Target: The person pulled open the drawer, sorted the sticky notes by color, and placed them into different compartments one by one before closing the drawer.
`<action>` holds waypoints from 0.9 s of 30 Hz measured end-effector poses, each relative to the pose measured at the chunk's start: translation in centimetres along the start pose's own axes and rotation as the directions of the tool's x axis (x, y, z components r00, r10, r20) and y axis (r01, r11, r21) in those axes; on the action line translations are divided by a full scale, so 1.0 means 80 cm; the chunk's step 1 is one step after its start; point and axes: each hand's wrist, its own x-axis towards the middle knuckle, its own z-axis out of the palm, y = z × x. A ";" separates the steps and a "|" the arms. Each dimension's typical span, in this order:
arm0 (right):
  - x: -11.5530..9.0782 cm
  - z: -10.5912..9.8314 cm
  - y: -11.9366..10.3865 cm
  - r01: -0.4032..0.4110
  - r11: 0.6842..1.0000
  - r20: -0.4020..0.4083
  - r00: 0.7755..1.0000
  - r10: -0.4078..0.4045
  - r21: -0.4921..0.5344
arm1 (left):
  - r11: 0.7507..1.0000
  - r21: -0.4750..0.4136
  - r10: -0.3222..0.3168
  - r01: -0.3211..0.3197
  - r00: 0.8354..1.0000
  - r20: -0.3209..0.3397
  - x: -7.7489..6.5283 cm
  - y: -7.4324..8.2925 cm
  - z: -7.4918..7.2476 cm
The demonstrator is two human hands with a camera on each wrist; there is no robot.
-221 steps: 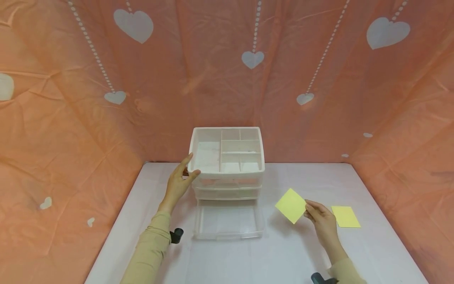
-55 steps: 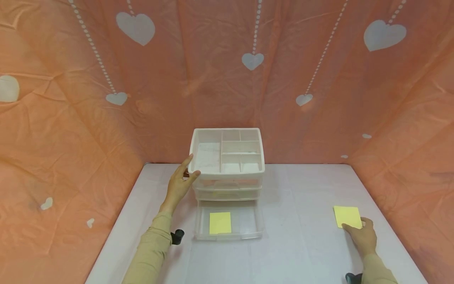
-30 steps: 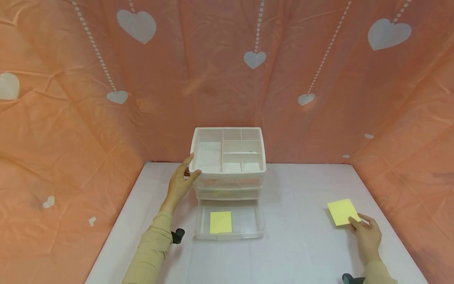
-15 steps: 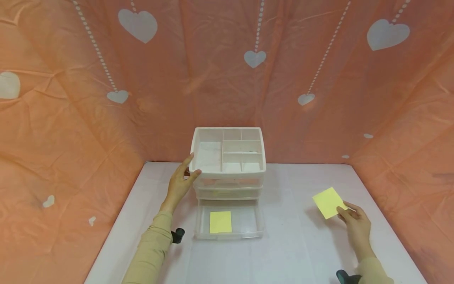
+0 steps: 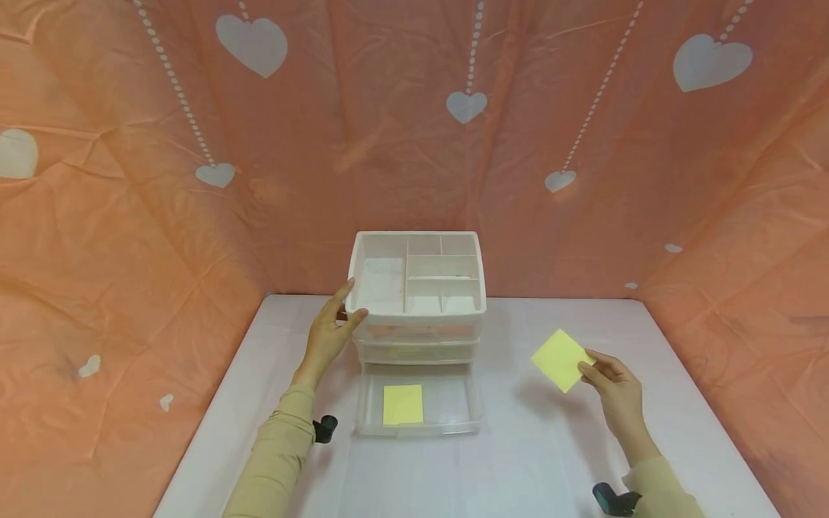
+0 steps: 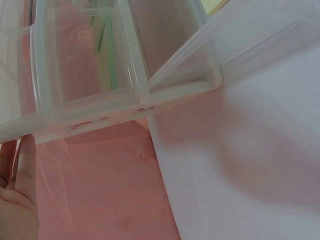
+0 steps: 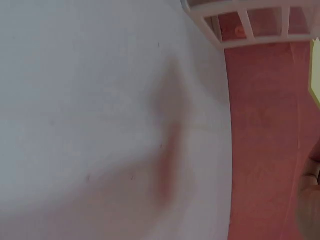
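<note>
A white plastic drawer unit [image 5: 417, 316] stands at the back middle of the table, a divided tray [image 5: 381, 280] on its top. My left hand [image 5: 324, 338] grips its upper left front corner, thumb at the front edge and fingers along the side. The clear bottom drawer [image 5: 453, 399] is pulled out, with a yellow sticky note [image 5: 403, 404] lying flat in its left half. To the right, above the table, my right hand [image 5: 615, 392] pinches a second yellow sticky note [image 5: 560, 360] by one corner. Only an edge of this sticky note [image 7: 315, 75] shows in the right wrist view.
The upper drawers [image 5: 417, 351] are pushed in. Through their clear walls the left wrist view shows a green-edged item [image 6: 110, 55]. White cloth covers the table [image 5: 518, 460]. Orange curtains [image 5: 388, 144] with hearts hang behind and at both sides.
Earlier, a sticky note went from my right hand into the bottom drawer. Since then my right hand has picked the other one off the table and carried it left. My left hand stays put.
</note>
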 end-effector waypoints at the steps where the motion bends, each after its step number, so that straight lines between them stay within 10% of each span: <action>1: 0.000 0.004 0.000 0.005 1.000 0.017 1.000 -0.005 -0.008 | 1.000 -0.001 -0.003 0.003 1.000 0.002 0.000 0.000 0.000; 27: -0.020 0.148 0.020 -0.046 0.938 0.307 0.938 0.159 -0.344 | 1.000 0.007 -0.020 0.020 1.000 0.014 0.001 0.001 0.001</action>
